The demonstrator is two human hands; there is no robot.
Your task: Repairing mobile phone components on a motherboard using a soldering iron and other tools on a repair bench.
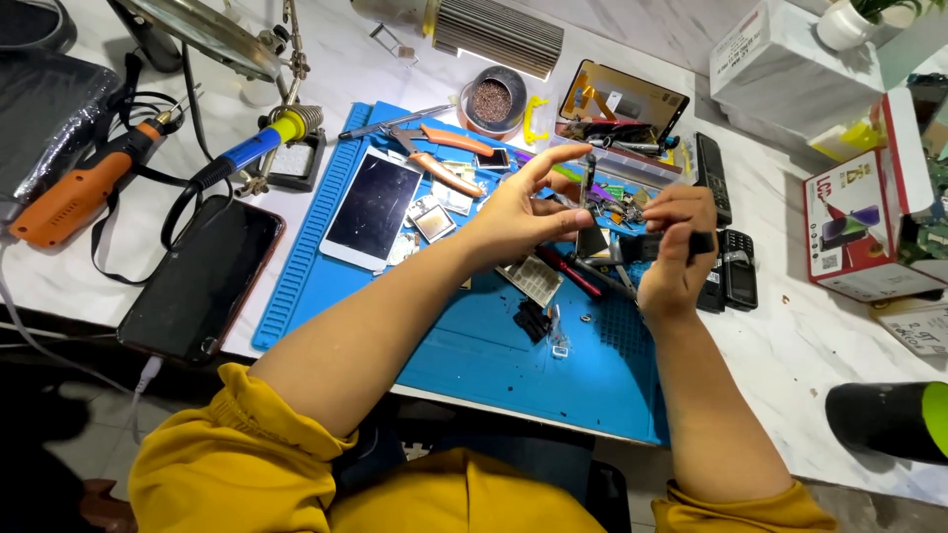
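While the left hand (518, 212) pinches a small metal part (599, 204) above the blue mat (474, 345) on the counter (790, 345), forefinger raised, the right hand (676, 247) is closed around a black tool (681, 244); the part looks light, stiff and fragile, best held by its edges

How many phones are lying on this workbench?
4, perhaps more hidden in clutter: a white flat smartphone on the blue mat, a large black smartphone at left, and two black keypad phones at right.
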